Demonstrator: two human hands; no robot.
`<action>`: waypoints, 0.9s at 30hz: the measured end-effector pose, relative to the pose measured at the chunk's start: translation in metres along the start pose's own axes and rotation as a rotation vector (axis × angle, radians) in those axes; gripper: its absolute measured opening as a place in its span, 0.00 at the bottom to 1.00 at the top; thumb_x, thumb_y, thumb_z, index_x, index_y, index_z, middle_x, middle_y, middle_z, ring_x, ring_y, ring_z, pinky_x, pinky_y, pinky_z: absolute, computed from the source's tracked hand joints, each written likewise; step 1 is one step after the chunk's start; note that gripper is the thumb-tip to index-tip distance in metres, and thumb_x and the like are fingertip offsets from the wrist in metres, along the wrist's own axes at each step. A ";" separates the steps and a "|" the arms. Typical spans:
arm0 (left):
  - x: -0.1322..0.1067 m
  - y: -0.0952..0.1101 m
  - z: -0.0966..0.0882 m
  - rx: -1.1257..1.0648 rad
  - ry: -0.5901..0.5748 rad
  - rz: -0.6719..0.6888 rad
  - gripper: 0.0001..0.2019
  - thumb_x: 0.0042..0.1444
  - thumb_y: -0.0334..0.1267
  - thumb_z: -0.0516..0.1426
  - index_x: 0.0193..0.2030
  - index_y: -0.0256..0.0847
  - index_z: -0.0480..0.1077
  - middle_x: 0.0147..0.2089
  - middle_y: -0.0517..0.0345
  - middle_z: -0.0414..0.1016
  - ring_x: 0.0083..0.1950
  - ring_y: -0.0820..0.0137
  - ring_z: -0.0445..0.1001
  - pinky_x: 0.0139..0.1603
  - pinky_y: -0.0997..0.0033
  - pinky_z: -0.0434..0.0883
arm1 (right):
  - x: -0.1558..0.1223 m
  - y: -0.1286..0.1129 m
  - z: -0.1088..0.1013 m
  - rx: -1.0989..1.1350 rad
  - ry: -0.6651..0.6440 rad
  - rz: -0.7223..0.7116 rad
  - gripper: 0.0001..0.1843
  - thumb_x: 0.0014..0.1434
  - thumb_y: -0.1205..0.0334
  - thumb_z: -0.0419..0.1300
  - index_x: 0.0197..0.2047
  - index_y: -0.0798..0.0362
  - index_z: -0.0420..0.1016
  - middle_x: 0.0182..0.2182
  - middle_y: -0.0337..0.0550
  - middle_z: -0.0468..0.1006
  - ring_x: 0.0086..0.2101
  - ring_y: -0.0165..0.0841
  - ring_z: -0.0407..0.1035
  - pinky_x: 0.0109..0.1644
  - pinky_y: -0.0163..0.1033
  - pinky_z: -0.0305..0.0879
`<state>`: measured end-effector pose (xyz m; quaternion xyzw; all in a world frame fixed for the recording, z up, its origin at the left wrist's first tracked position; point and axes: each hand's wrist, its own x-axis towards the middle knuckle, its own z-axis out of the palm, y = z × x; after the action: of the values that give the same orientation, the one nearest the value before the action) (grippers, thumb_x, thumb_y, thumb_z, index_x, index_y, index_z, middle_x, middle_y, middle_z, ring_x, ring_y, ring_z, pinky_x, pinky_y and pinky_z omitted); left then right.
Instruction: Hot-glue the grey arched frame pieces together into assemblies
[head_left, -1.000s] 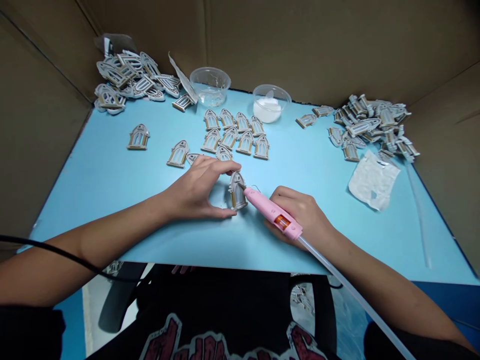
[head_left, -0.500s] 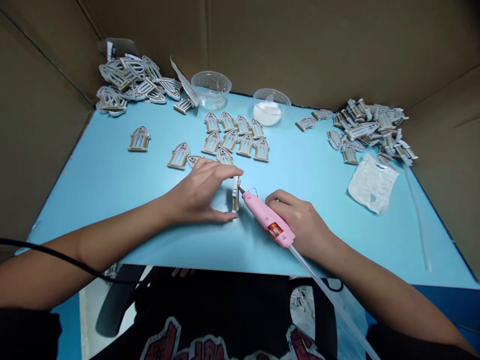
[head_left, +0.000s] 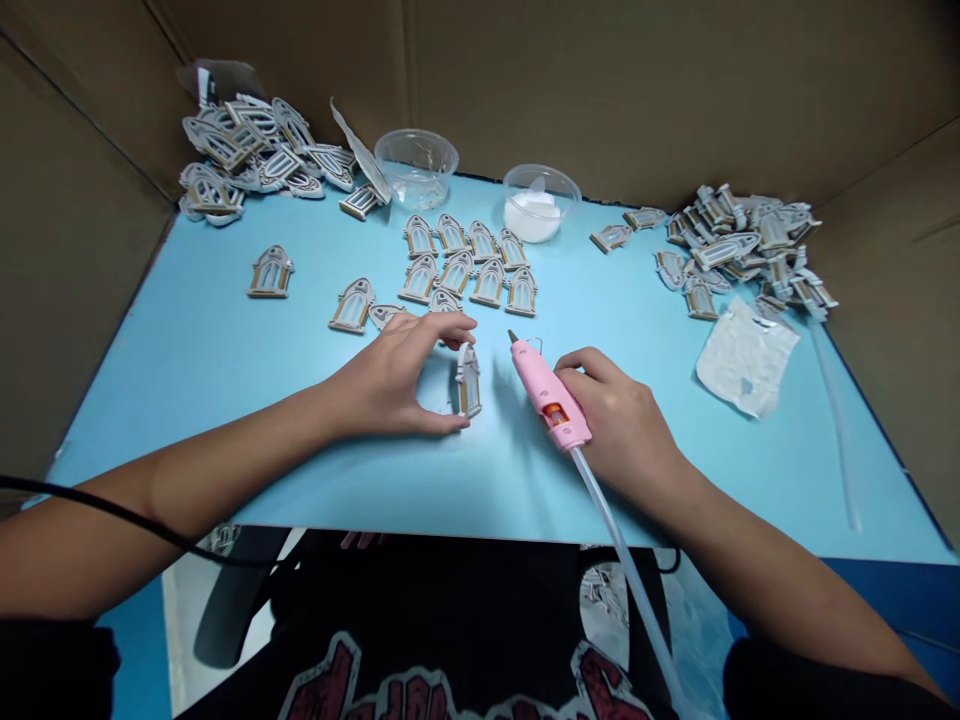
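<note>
Between the thumb and fingers of my left hand [head_left: 409, 375] a small white arched window piece [head_left: 469, 382] with gold-brown edges is held upright on its side. My right hand [head_left: 619, 410] is closed round a pink hot glue gun [head_left: 551, 395], whose metal tip points up and left, apart from the piece. A long clear glue stick [head_left: 626, 565] trails from the gun's back end. Just beyond my left hand lie several similar arched pieces [head_left: 457, 272] in rows, some partly hidden by my fingers.
One heap of arched pieces [head_left: 255, 140] fills the back left, another heap [head_left: 750, 245] the back right. Two clear plastic tubs [head_left: 416, 170] stand at the back, one with white material. A white paper scrap [head_left: 748, 360] and a spare glue stick [head_left: 836, 430] lie right. Cardboard walls [head_left: 637, 90] enclose the table.
The glue gun's tip has come away from the arched piece, up and to the right with my right hand. The piece has turned so its face shows more.
</note>
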<state>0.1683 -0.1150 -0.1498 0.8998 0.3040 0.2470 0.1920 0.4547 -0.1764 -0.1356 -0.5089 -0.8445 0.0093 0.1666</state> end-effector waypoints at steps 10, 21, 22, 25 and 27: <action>0.006 -0.007 -0.006 -0.028 -0.315 -0.126 0.45 0.54 0.48 0.69 0.74 0.41 0.55 0.68 0.45 0.72 0.70 0.52 0.68 0.70 0.54 0.59 | 0.005 0.013 0.001 0.089 0.082 0.018 0.06 0.60 0.62 0.59 0.32 0.53 0.73 0.39 0.48 0.78 0.28 0.31 0.68 0.29 0.38 0.60; 0.008 -0.004 -0.007 0.008 -0.309 -0.130 0.36 0.59 0.45 0.65 0.72 0.41 0.60 0.62 0.46 0.73 0.63 0.55 0.71 0.65 0.57 0.65 | 0.006 0.014 0.002 0.125 0.113 0.020 0.05 0.59 0.62 0.59 0.33 0.53 0.73 0.38 0.48 0.78 0.30 0.33 0.70 0.31 0.39 0.63; 0.008 -0.004 -0.007 -0.023 -0.321 -0.134 0.35 0.59 0.44 0.64 0.72 0.42 0.59 0.62 0.47 0.74 0.62 0.57 0.72 0.64 0.59 0.65 | 0.006 0.014 0.002 0.127 0.115 0.017 0.05 0.59 0.62 0.60 0.33 0.53 0.73 0.38 0.48 0.78 0.30 0.33 0.70 0.31 0.39 0.63; 0.009 -0.002 -0.006 -0.080 -0.352 -0.209 0.38 0.57 0.47 0.66 0.72 0.42 0.58 0.54 0.51 0.76 0.54 0.60 0.75 0.57 0.63 0.69 | 0.006 0.014 0.003 0.136 0.113 0.017 0.04 0.59 0.63 0.60 0.33 0.53 0.73 0.38 0.47 0.78 0.29 0.33 0.70 0.31 0.39 0.63; 0.009 0.000 -0.006 -0.057 -0.325 -0.247 0.46 0.50 0.53 0.71 0.71 0.41 0.59 0.54 0.49 0.75 0.55 0.58 0.74 0.58 0.61 0.69 | 0.007 0.014 0.003 0.144 0.107 0.017 0.04 0.59 0.63 0.60 0.32 0.52 0.72 0.38 0.47 0.78 0.30 0.33 0.70 0.32 0.39 0.63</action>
<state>0.1710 -0.1079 -0.1421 0.8779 0.3700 0.0815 0.2930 0.4630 -0.1636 -0.1391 -0.5024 -0.8273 0.0440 0.2473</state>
